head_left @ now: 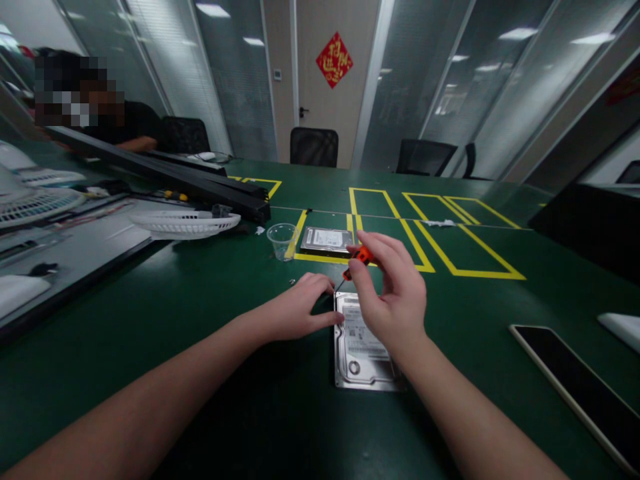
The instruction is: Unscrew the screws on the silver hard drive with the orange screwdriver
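Note:
A silver hard drive point(361, 357) lies flat on the green table point(200, 333) in front of me. My right hand point(393, 297) is closed round a small orange-handled screwdriver point(359, 257), whose thin shaft points down at the drive's far left corner. My left hand point(300, 308) rests on the table at the drive's left edge, fingers lying flat against its side. A second hard drive point(327, 240) lies further back inside a yellow taped box. A tiny screw point(293, 282) lies on the table just beyond my left hand.
A clear plastic cup point(282, 240) stands left of the far drive. White fan grilles point(185, 223) and long black bars point(165, 175) lie at the left, where another person sits. A dark tablet point(575, 383) lies at the right. Chairs stand along the far side.

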Motion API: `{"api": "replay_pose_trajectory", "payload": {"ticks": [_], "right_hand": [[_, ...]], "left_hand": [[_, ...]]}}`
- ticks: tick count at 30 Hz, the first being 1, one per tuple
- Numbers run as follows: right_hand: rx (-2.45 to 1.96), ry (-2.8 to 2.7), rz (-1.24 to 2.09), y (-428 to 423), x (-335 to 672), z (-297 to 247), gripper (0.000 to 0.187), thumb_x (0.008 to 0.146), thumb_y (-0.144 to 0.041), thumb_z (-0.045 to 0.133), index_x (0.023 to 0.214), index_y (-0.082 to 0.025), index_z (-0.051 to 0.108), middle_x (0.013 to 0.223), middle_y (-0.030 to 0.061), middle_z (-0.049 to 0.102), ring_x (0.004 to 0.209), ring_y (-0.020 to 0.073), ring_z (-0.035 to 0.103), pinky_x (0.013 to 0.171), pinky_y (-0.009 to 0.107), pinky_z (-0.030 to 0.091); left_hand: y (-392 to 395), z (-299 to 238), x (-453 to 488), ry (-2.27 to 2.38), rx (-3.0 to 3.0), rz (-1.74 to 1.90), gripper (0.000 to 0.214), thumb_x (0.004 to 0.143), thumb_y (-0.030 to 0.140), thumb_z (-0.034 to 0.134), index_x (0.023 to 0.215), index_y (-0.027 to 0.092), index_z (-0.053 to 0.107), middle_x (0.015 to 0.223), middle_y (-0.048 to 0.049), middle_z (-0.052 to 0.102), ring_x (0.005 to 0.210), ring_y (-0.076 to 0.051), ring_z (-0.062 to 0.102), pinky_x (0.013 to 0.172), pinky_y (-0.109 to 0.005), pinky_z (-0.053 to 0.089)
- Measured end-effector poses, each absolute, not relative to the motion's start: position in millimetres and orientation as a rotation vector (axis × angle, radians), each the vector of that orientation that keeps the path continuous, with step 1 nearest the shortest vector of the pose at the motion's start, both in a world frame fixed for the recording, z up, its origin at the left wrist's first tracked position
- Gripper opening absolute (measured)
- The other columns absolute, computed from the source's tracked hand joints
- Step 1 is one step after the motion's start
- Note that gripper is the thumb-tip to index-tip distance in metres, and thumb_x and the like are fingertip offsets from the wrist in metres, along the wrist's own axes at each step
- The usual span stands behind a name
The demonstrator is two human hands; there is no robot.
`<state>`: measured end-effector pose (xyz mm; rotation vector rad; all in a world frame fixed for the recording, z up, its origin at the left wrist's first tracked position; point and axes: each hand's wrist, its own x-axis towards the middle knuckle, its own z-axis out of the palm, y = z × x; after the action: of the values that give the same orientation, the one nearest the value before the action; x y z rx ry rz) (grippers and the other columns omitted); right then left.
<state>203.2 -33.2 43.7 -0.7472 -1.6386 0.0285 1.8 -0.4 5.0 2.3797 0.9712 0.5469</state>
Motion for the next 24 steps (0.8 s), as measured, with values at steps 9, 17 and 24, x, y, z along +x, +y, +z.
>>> {"api": "replay_pose_trajectory", "payload": {"ticks": [9, 17, 24], "right_hand": [[-0.749, -1.663, 0.002, -33.9, 204.5, 45.8, 0.043, 0.107, -0.016, 0.057, 0.146, -0.028, 0.070, 0.137, 0.0114, 0.072, 0.128, 0.0248, 0.070, 0.106, 0.046, 0.063], [-0.817, -1.618, -0.058, -31.9, 203.3, 46.5, 0.026, 0.103, -0.024, 0.070, 0.128, -0.027, 0.076, 0.120, 0.0098, 0.072, 0.108, 0.0231, 0.071, 0.087, 0.041, 0.066], [-0.761, -1.622, 0.045, -34.1, 206.0, 43.9, 0.035, 0.110, -0.021, 0.051, 0.138, -0.026, 0.072, 0.136, 0.0119, 0.074, 0.130, 0.0276, 0.072, 0.110, 0.055, 0.061]], "left_hand": [[-1.6, 7.7, 1.7, 0.961, 2.379, 0.552, 0.035, 0.098, 0.044, 0.082, 0.118, 0.022, 0.064, 0.136, -0.0135, 0.067, 0.129, -0.034, 0.059, 0.114, -0.054, 0.051], [-1.4, 7.3, 1.4, 0.983, 2.377, 0.538, 0.036, 0.098, 0.046, 0.081, 0.120, 0.022, 0.065, 0.134, -0.0132, 0.068, 0.128, -0.035, 0.060, 0.112, -0.053, 0.052], [-2.0, 8.1, 1.6, 0.961, 2.386, 0.551, 0.033, 0.099, 0.044, 0.081, 0.117, 0.022, 0.064, 0.133, -0.0123, 0.068, 0.128, -0.034, 0.060, 0.114, -0.052, 0.051]]}}
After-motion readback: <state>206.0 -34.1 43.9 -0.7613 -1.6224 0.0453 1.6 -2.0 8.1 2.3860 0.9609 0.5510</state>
